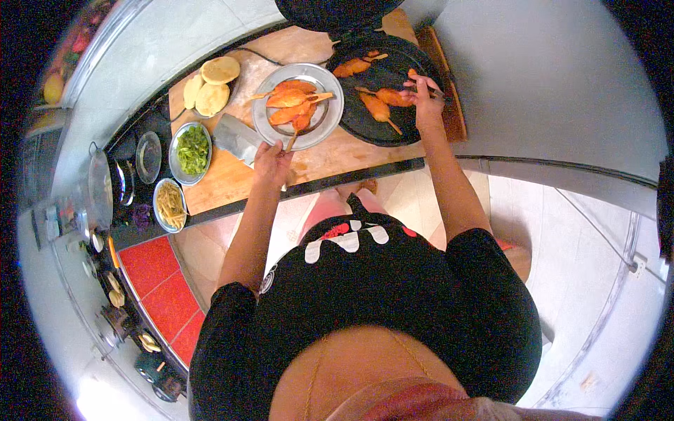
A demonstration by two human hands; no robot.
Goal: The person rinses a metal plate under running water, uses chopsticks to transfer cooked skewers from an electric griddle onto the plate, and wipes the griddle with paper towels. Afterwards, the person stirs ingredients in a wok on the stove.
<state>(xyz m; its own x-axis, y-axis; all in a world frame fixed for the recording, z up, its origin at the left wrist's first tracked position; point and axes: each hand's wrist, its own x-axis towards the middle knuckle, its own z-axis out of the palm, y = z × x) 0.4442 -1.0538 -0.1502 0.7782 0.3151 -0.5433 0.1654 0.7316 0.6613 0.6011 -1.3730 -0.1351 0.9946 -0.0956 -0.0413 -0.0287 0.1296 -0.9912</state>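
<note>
Several orange-coated pieces on sticks [289, 98] lie on a round metal plate [335, 113] on the wooden board. At the plate's near edge, my left hand [273, 160] has its fingers by a stick end; whether they grip the stick or the rim I cannot tell. Beneath the plate's left side, beside this hand, is a cleaver's wide metal blade [237, 138]. My right hand [425, 100] is over the right side of a black round griddle [363, 126], fingers on or just above a coated piece; its hold is unclear. More skewered pieces [376, 109] lie on the griddle.
Round flat breads [212, 100] sit at the board's back left. Nearer are a bowl of chopped greens [192, 150] and a bowl of pale strips [171, 205]. The griddle's dark raised lid [339, 13] stands behind it. A wall [526, 89] rises at the right. A cable crosses the board's back.
</note>
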